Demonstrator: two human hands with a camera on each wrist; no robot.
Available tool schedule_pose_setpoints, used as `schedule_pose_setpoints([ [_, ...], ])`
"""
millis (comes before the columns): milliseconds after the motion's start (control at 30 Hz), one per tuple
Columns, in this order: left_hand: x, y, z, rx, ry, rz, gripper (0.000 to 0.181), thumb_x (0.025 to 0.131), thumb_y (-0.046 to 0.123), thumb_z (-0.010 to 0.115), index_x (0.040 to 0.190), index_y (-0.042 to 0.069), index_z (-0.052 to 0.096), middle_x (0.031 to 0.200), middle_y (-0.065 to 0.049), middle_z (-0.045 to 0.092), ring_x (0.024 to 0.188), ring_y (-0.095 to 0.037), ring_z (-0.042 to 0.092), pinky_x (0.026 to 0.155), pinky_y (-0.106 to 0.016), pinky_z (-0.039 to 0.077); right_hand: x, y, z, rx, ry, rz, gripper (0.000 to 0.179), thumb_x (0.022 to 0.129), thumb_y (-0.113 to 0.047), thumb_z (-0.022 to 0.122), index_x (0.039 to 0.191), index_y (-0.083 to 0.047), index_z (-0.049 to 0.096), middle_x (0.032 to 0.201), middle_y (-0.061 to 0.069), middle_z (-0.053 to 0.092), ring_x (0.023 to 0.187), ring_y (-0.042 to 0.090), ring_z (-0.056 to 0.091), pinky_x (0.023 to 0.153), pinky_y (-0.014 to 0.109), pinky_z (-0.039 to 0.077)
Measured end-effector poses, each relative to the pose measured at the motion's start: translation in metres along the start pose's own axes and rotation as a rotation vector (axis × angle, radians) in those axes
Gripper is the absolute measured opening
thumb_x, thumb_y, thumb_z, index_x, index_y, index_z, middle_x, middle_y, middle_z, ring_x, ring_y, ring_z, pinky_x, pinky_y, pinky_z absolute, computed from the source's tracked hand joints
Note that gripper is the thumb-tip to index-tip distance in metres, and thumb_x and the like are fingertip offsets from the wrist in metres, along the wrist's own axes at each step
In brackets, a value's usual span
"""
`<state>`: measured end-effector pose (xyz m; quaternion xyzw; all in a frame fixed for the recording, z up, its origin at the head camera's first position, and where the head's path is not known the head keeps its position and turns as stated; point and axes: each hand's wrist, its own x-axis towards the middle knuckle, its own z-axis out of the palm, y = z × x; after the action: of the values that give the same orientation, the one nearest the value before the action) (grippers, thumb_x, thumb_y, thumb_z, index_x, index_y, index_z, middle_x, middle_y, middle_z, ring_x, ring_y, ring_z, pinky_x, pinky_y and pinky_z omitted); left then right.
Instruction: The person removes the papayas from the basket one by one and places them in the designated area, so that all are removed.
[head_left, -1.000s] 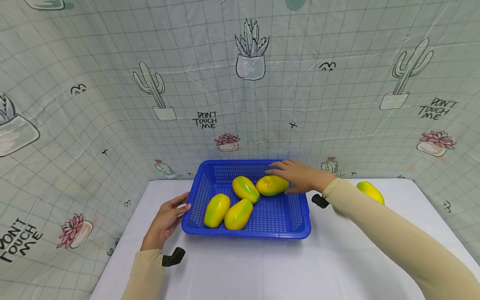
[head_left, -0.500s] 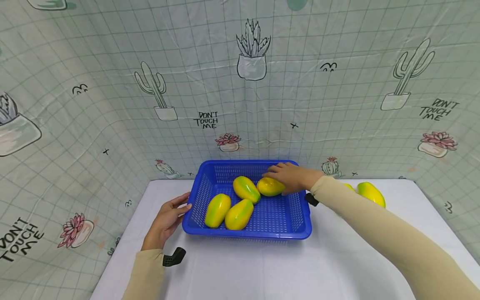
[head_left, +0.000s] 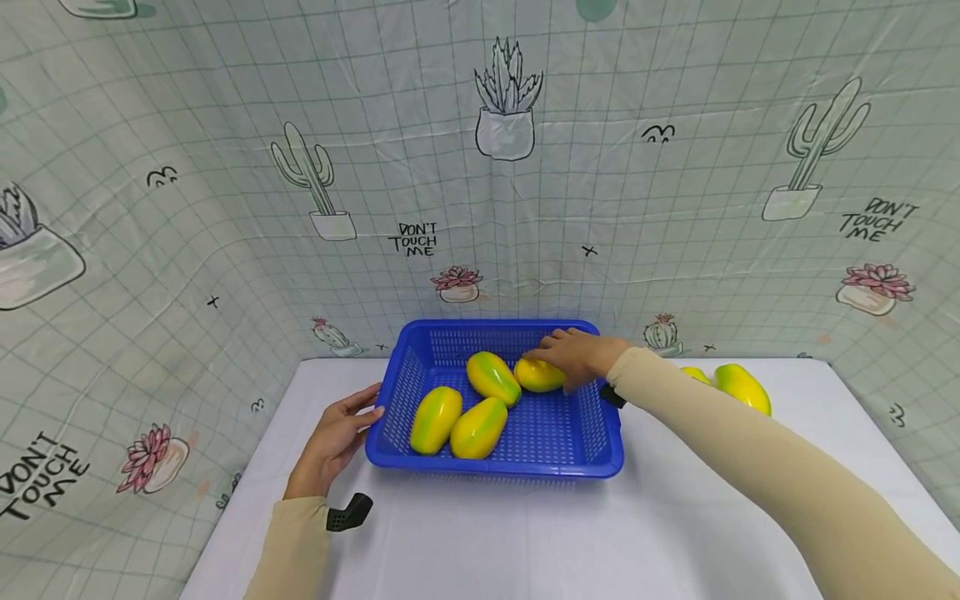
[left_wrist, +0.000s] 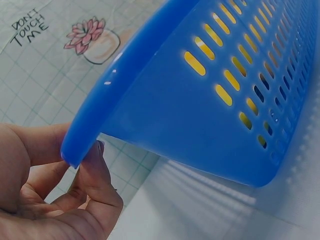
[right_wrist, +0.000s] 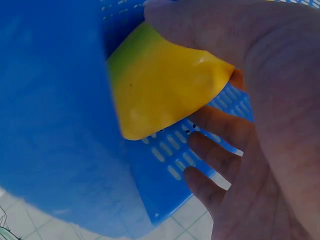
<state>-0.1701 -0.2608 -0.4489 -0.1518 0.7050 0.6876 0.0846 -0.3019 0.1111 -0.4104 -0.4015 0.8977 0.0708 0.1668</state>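
A blue plastic basket (head_left: 495,472) with slotted walls stands on the table. My left hand (head_left: 333,437) pinches its left rim, thumb over the edge and fingers beneath, as the left wrist view shows. Inside the basket's back right part, my right hand (head_left: 585,354) holds a yellow-green mango (head_left: 538,377) from above, with the thumb on one side and fingers at the other. In the right wrist view, some of its fingers (right_wrist: 210,185) are spread apart below this mango. Three more mangoes lie in the basket: one at the back (head_left: 492,378) and two at the front left (head_left: 435,420).
Right of the basket, two mangoes (head_left: 742,388) lie on the white-covered table (head_left: 465,542), one partly behind my right sleeve. A grid-patterned cloth (head_left: 585,200) with cactus drawings hangs close behind the basket and along the left side.
My right hand has shifted a little left and further into the basket around the mango. A second mango on the table now shows behind the sleeve. The left hand keeps its place.
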Motion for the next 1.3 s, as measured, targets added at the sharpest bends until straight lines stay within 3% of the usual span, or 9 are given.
schedule_pose_setpoints([
  [300,0.000,0.001,0.000,0.006,0.006,0.000,0.055,0.106,-0.002,0.058,0.159,-0.001,0.044,0.156,-0.025,0.042,0.099,-0.011,0.063,0.084,-0.017,0.058,0.002,-0.007,-0.001,-0.045,-0.007,-0.011,0.080,0.083,-0.018,0.093,0.153,-0.016,0.055,0.140,0.017,0.057,0.137,0.039,0.050,0.120,0.056,0.040],
  [767,-0.001,0.001,0.000,0.025,0.006,0.004,0.055,0.106,0.000,0.058,0.159,-0.001,0.044,0.158,-0.025,0.040,0.102,-0.011,0.062,0.084,-0.016,0.057,-0.006,-0.021,-0.006,-0.049,-0.073,0.099,0.088,0.084,-0.018,0.092,0.160,-0.024,0.048,0.154,0.020,0.050,0.145,0.045,0.045,0.118,0.063,0.039],
  [967,-0.001,-0.001,0.000,0.018,0.004,0.006,0.055,0.106,-0.001,0.059,0.159,-0.001,0.044,0.158,-0.025,0.041,0.101,-0.011,0.063,0.084,-0.016,0.057,-0.006,-0.024,-0.006,-0.020,-0.112,0.154,0.092,0.086,-0.018,0.090,0.164,-0.023,0.042,0.162,0.023,0.044,0.150,0.048,0.039,0.122,0.065,0.032],
  [1300,-0.001,0.000,-0.001,0.023,0.007,0.008,0.055,0.106,-0.001,0.059,0.159,-0.001,0.044,0.157,-0.025,0.041,0.102,-0.012,0.063,0.084,-0.016,0.057,-0.003,-0.024,-0.002,-0.020,-0.131,0.142,0.096,0.084,-0.024,0.092,0.164,-0.019,0.039,0.157,0.019,0.051,0.147,0.043,0.043,0.123,0.063,0.032],
])
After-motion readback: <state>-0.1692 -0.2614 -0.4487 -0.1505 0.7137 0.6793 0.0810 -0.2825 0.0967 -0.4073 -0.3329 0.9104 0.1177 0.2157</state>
